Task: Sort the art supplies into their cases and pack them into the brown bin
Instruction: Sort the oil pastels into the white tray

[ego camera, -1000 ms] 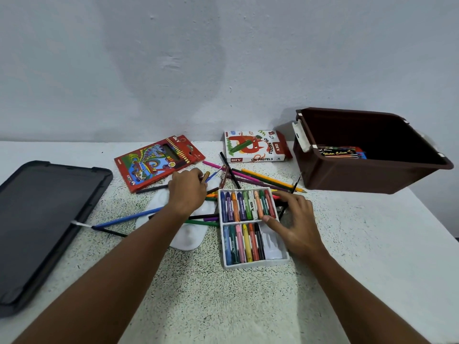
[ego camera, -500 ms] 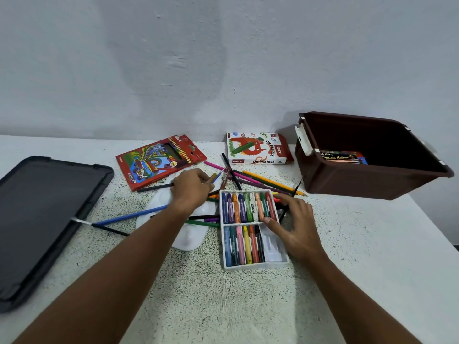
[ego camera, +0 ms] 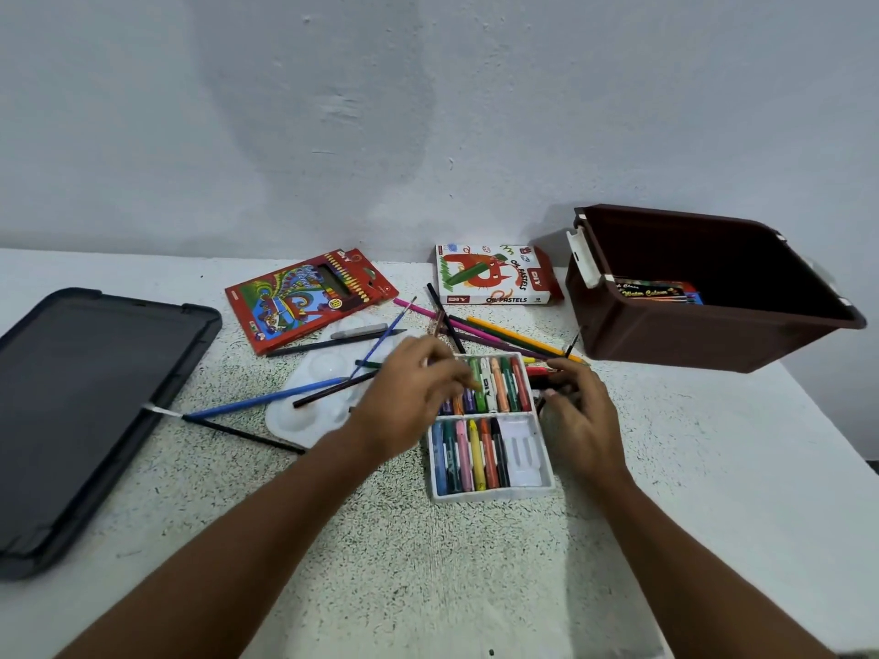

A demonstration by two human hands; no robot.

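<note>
Oil pastel tray [ego camera: 490, 492] lay left of brown bin [ego camera: 713, 335], 2 slots vacant. Left hand [ego camera: 409, 397] over tray's upper row, grip unclear through blur, likely seating a pastel. Right hand [ego camera: 582, 420] loosely curled, bracing tray's right edge.

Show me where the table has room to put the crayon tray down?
Bare tabletop lies near you, between the two forearms, and right of the crayon tray, in front of the brown bin. It is crowded behind the tray, where loose pencils cross, and left over the white palette.
</note>
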